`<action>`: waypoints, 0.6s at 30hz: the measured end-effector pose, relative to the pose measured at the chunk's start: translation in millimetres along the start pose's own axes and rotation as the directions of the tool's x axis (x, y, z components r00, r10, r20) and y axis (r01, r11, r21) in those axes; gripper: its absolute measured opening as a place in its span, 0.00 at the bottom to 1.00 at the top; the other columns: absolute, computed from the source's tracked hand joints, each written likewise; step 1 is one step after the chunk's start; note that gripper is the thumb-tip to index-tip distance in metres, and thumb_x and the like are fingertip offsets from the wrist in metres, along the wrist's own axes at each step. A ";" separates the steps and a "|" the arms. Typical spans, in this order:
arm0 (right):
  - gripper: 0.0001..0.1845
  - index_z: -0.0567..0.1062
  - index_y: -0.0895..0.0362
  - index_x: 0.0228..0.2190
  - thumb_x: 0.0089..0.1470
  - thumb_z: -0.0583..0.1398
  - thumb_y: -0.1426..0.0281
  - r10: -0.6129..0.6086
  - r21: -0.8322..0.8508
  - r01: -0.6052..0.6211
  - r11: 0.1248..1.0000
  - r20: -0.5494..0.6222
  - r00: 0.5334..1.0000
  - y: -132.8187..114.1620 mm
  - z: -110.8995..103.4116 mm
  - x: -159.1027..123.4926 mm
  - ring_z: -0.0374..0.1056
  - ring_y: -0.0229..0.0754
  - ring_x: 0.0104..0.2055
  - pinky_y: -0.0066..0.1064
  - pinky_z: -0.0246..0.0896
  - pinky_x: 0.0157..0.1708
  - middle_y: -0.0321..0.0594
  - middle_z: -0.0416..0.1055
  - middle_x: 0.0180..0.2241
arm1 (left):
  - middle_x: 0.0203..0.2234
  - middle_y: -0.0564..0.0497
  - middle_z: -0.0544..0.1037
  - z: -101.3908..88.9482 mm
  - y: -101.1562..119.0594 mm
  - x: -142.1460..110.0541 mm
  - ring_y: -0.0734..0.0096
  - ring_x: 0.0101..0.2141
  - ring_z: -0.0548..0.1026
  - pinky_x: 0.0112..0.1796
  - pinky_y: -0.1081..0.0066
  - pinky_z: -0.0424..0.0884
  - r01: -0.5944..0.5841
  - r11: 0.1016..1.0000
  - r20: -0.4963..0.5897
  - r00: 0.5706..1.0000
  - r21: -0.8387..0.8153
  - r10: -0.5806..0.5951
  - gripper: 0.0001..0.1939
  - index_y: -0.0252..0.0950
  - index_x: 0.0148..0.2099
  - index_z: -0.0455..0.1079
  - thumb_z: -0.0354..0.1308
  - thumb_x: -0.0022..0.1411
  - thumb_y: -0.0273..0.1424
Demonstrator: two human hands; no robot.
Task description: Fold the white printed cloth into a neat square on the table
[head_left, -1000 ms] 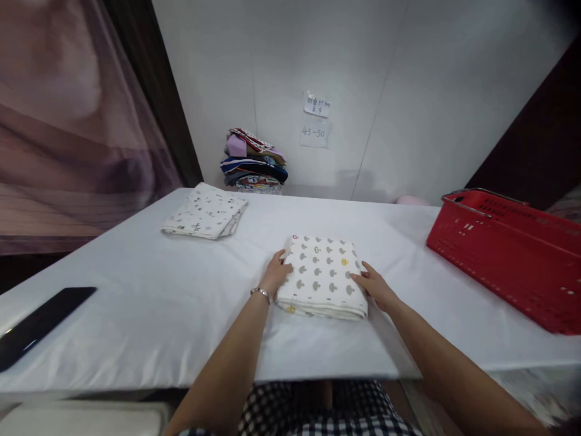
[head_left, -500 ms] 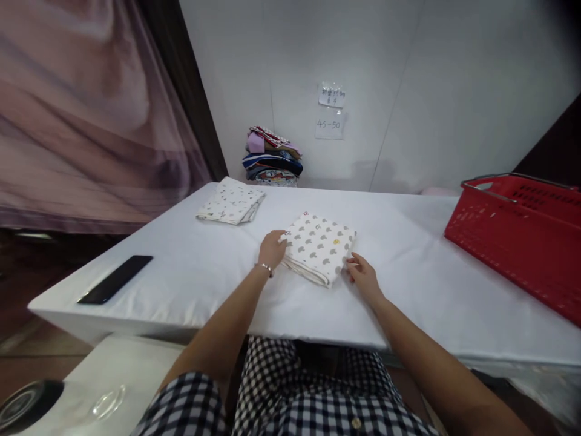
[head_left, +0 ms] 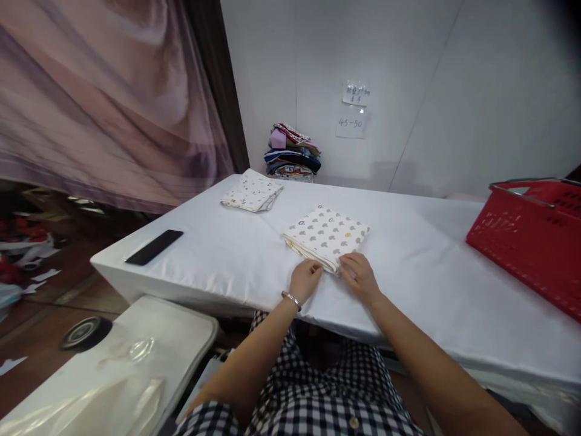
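A folded white cloth [head_left: 327, 235] printed with grey mushroom shapes lies on the white table [head_left: 218, 254], turned at an angle. My left hand [head_left: 305, 280], a bracelet on its wrist, has its fingers curled at the cloth's near corner. Right beside it, my right hand [head_left: 357, 276] rests on the same near corner with its fingers bent down onto the fabric. The fingertips of both hands are partly hidden by the cloth edge.
A second folded patterned cloth [head_left: 252, 192] lies at the far left of the table. A stack of coloured fabrics [head_left: 292, 154] stands against the wall. A red basket [head_left: 533, 231] sits at the right, a black phone [head_left: 154, 246] near the left edge, and a white lidded bin [head_left: 118, 357] below.
The mushroom cloth has been turned and slid away to the left. Both hands came together from its two sides to its near corner. My view swung left and pulled back.
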State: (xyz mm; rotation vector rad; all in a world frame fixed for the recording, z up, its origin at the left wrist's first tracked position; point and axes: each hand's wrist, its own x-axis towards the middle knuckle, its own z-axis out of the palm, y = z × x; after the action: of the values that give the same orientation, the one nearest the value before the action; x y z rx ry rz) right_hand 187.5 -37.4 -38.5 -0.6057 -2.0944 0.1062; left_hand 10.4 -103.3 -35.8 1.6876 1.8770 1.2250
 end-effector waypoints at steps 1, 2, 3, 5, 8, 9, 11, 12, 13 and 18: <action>0.11 0.72 0.54 0.41 0.54 0.56 0.70 0.008 -0.015 -0.008 1.000 0.013 1.000 -1.0 0.6 0.1 0.64 0.46 0.42 0.41 0.62 0.43 0.44 0.70 0.38 | 0.27 0.54 0.74 1.5 2.2 0.7 0.75 0.30 0.70 0.35 0.74 0.64 -0.003 1.000 0.004 1.000 0.005 0.003 0.05 0.38 0.32 0.73 0.56 0.54 0.26; 0.10 0.72 0.55 0.40 0.54 0.57 0.68 0.015 -0.030 -0.014 0.999 0.031 0.999 -2.2 1.3 0.3 0.64 0.45 0.41 0.40 0.62 0.41 0.44 0.70 0.37 | 0.27 0.54 0.74 2.8 4.4 1.6 0.74 0.30 0.70 0.35 0.74 0.64 -0.004 1.000 0.004 1.000 0.007 0.003 0.05 0.38 0.31 0.74 0.56 0.55 0.27; 0.10 0.73 0.55 0.39 0.54 0.57 0.67 0.021 -0.042 -0.019 0.999 0.048 0.999 -3.4 2.0 0.6 0.64 0.45 0.40 0.40 0.61 0.41 0.43 0.70 0.36 | 0.27 0.54 0.74 3.8 6.3 2.5 0.74 0.30 0.70 0.35 0.74 0.63 0.002 1.000 0.003 1.000 0.008 -0.002 0.05 0.37 0.31 0.74 0.56 0.55 0.27; 0.09 0.73 0.55 0.37 0.55 0.57 0.67 0.030 -0.059 -0.025 0.998 0.071 0.997 -5.5 3.4 0.8 0.63 0.45 0.39 0.39 0.61 0.40 0.43 0.69 0.35 | 0.27 0.53 0.74 5.7 9.3 3.6 0.75 0.30 0.69 0.35 0.74 0.63 0.027 1.000 -0.015 1.000 -0.001 -0.027 0.06 0.37 0.31 0.74 0.56 0.56 0.28; 0.08 0.73 0.55 0.35 0.56 0.55 0.68 0.053 -0.053 -0.049 0.997 0.087 0.995 -7.5 4.9 0.0 0.62 0.44 0.39 0.37 0.61 0.40 0.43 0.68 0.34 | 0.27 0.53 0.73 8.4 10.7 2.6 0.75 0.30 0.69 0.35 0.75 0.64 0.034 0.999 -0.045 0.998 -0.032 -0.036 0.05 0.37 0.31 0.73 0.56 0.55 0.28; 0.08 0.73 0.55 0.35 0.57 0.54 0.68 0.065 -0.043 -0.061 0.997 0.090 0.994 -7.7 5.1 -0.6 0.62 0.43 0.39 0.36 0.61 0.39 0.42 0.68 0.34 | 0.27 0.53 0.73 9.2 10.5 1.8 0.75 0.31 0.69 0.35 0.75 0.64 0.021 0.999 -0.042 0.999 -0.039 -0.023 0.04 0.37 0.31 0.73 0.57 0.55 0.28; 0.09 0.73 0.55 0.33 0.57 0.53 0.68 0.092 -0.023 -0.091 0.996 0.103 0.990 -7.5 5.5 -2.2 0.63 0.42 0.39 0.34 0.61 0.38 0.42 0.68 0.33 | 0.28 0.54 0.72 10.8 10.0 0.2 0.75 0.32 0.69 0.36 0.75 0.64 -0.010 0.999 -0.026 1.000 -0.042 0.009 0.04 0.37 0.32 0.73 0.57 0.55 0.28; 0.09 0.73 0.54 0.33 0.58 0.52 0.68 0.112 -0.014 -0.111 0.994 0.114 0.987 -7.1 5.7 -3.1 0.63 0.42 0.38 0.33 0.61 0.38 0.41 0.68 0.33 | 0.28 0.54 0.72 11.4 9.8 -0.5 0.75 0.32 0.69 0.36 0.75 0.64 -0.020 0.999 -0.018 1.000 -0.041 0.020 0.04 0.37 0.33 0.74 0.57 0.55 0.28; 0.09 0.72 0.54 0.33 0.58 0.52 0.68 0.135 -0.004 -0.136 0.991 0.128 0.982 -6.5 6.0 -4.0 0.63 0.41 0.37 0.32 0.61 0.37 0.41 0.68 0.32 | 0.28 0.54 0.72 11.9 9.7 -1.1 0.75 0.32 0.69 0.36 0.75 0.64 -0.024 0.999 -0.013 1.000 -0.039 0.024 0.05 0.38 0.33 0.74 0.57 0.55 0.29; 0.09 0.71 0.54 0.33 0.58 0.51 0.68 0.194 0.045 -0.206 0.978 0.189 0.963 -4.9 7.6 -6.2 0.66 0.39 0.34 0.29 0.60 0.35 0.39 0.69 0.31 | 0.28 0.54 0.72 13.7 13.7 -3.7 0.75 0.31 0.69 0.35 0.75 0.63 0.031 0.999 -0.008 0.999 -0.009 -0.031 0.08 0.39 0.37 0.75 0.57 0.55 0.31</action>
State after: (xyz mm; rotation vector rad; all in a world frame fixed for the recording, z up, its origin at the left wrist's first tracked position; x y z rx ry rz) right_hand 182.3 -43.4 -46.1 -0.7933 -2.1928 0.3550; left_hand 30.0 -102.7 -34.2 1.6451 1.8920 1.2285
